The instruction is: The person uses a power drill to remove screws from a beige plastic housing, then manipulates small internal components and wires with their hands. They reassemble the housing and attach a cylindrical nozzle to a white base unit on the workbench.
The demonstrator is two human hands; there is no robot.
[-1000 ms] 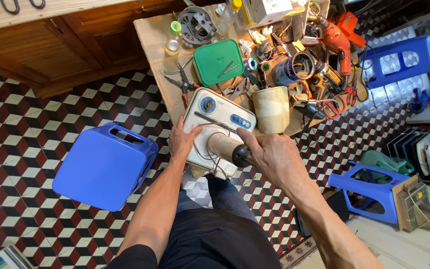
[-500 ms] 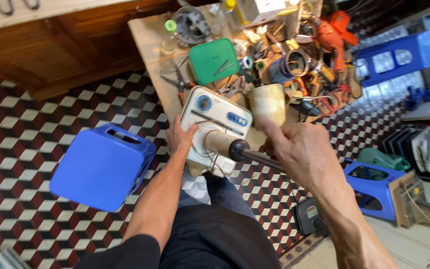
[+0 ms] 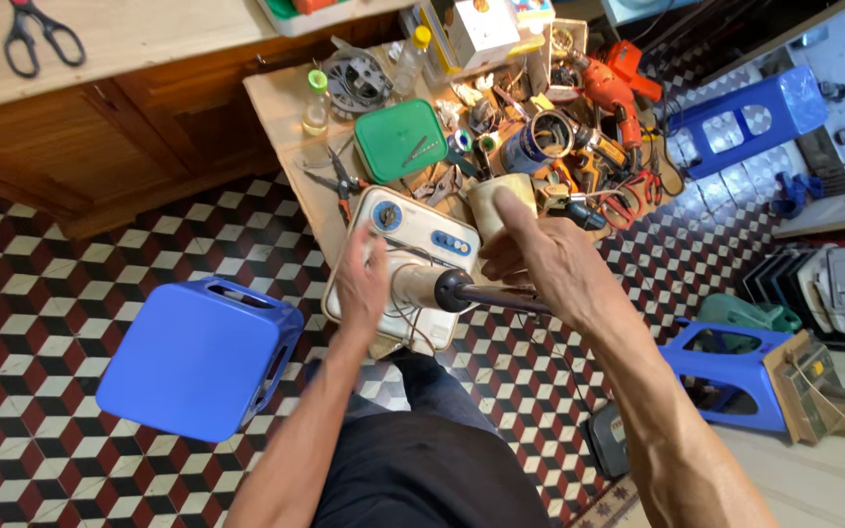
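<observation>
A cream appliance base (image 3: 413,235) with a blue dial and blue buttons leans against the near edge of the low wooden table (image 3: 281,103), above my knees. From its cream neck and black collar a dark pole (image 3: 496,296) sticks out to the right. My left hand (image 3: 362,282) rests on the base's left side, fingers pointing up, steadying it. My right hand (image 3: 540,259) hovers over the pole with its fingers stretched out, not wrapped around it. Its fingertips reach toward a cream cylinder (image 3: 489,200) on the table.
The table is crowded with a green lidded box (image 3: 400,140), pliers (image 3: 342,184), an orange drill (image 3: 610,93), bottles, tape rolls and wires. A blue stool (image 3: 198,357) lies at my left. Two more blue stools (image 3: 726,376) (image 3: 750,117) stand at the right. Scissors (image 3: 36,39) lie on the wooden counter.
My right hand has let go of the neck by the collar, slid right along the pole and lifted with its fingers out. My left hand has shifted further onto the base.
</observation>
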